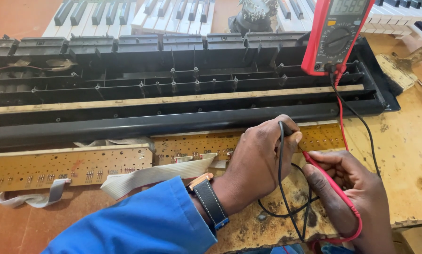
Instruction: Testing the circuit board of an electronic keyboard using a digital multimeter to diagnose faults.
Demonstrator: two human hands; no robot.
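My left hand [260, 157], in a blue sleeve with a dark wristwatch, grips a black probe [286, 131] and presses its tip onto a long tan circuit board [197, 143]. My right hand [349, 188] holds a red probe [321, 171] whose tip touches the same board just right of the black one. Red and black leads run up to a red multimeter [338, 33] leaning on the black keyboard chassis [173, 89].
A second tan board [65, 167] lies at the left with grey ribbon cables [150, 176]. Loose white and black piano keys [136, 14] sit at the back. The worn wooden bench [408, 155] has an edge at the lower right.
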